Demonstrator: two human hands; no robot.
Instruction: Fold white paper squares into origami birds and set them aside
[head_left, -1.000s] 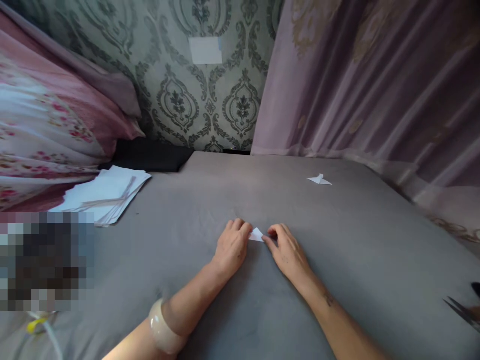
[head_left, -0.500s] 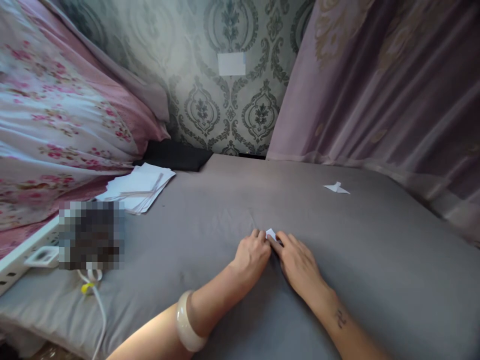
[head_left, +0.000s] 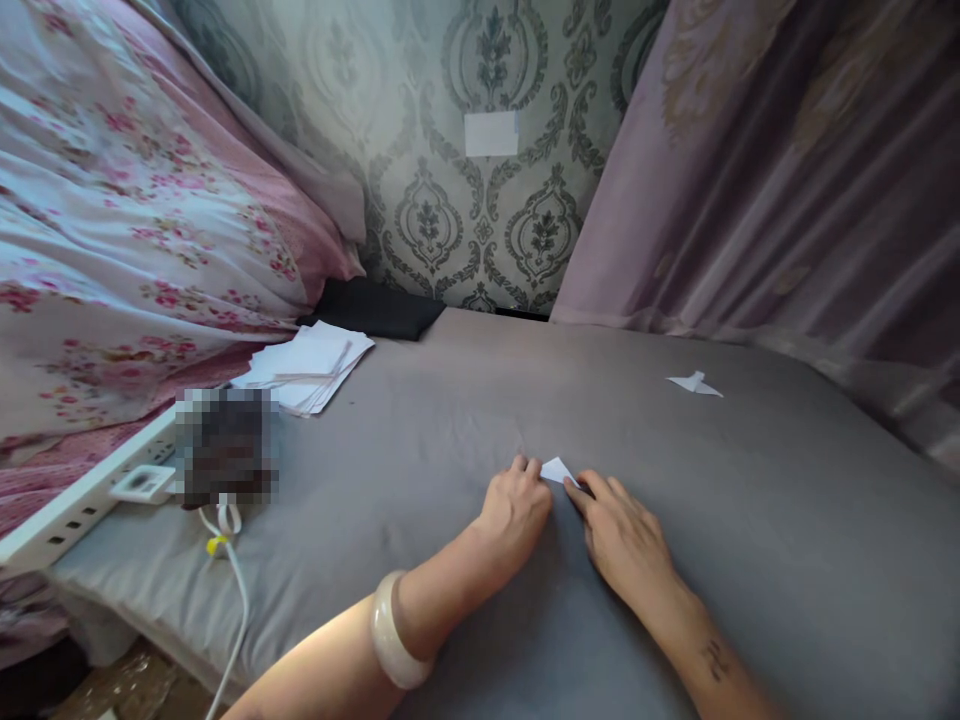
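A small folded piece of white paper (head_left: 557, 469) lies between my two hands on the grey bed sheet (head_left: 420, 430). My left hand (head_left: 516, 508), with a pale bangle (head_left: 390, 632) on its wrist, is curled at the paper's left corner. My right hand (head_left: 619, 520) pinches the paper's right corner between thumb and forefinger. Part of each corner is hidden by the fingers. Farther off to the right rests a folded white paper figure (head_left: 696, 384), touched by neither hand.
A stack of white paper sheets (head_left: 311, 365) lies at the back left, by a dark flat item (head_left: 382, 308). A white power strip (head_left: 90, 500) with a cable (head_left: 244, 600) runs along the left edge. Curtains hang on both sides; a white card (head_left: 491, 134) is on the wall.
My hands have moved slightly apart, and more of the folded paper shows between them. The camera view has shifted a little to the left.
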